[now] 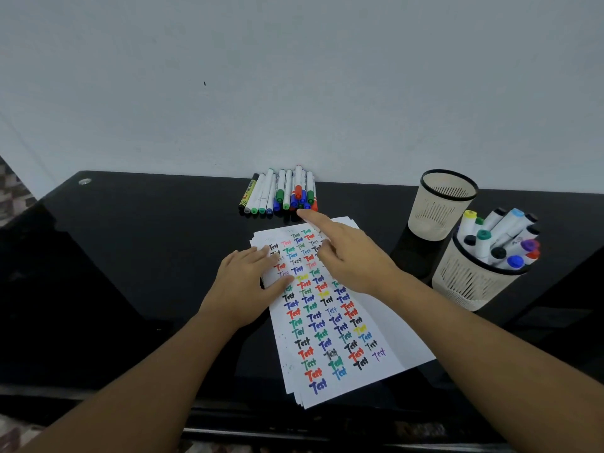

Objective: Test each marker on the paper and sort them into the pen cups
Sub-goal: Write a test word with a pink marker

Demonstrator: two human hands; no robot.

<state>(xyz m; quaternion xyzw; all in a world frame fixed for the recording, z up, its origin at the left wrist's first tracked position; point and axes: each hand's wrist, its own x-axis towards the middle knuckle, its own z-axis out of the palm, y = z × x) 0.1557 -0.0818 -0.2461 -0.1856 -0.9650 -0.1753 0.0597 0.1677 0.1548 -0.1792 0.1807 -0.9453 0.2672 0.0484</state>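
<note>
Pressing flat on the paper (330,322), fingers straight, is the left hand (248,286). Right hand (353,256) is reaching w/ index finger out toward the marker pile (281,192) at worktop (130,256) rear, holding nothing. Empty cup (441,204) and filled cup (480,276) are sitting right.

Head view: high, close, facing forward-down over desk (130,256).

We observe a glossy black tabletop (130,256) that reflects like glass, matt white paper sheets (385,325), smooth plastic markers (281,191) at its rear edge, and two slotted beige plastic pen cups (439,207) with black rims.
</note>
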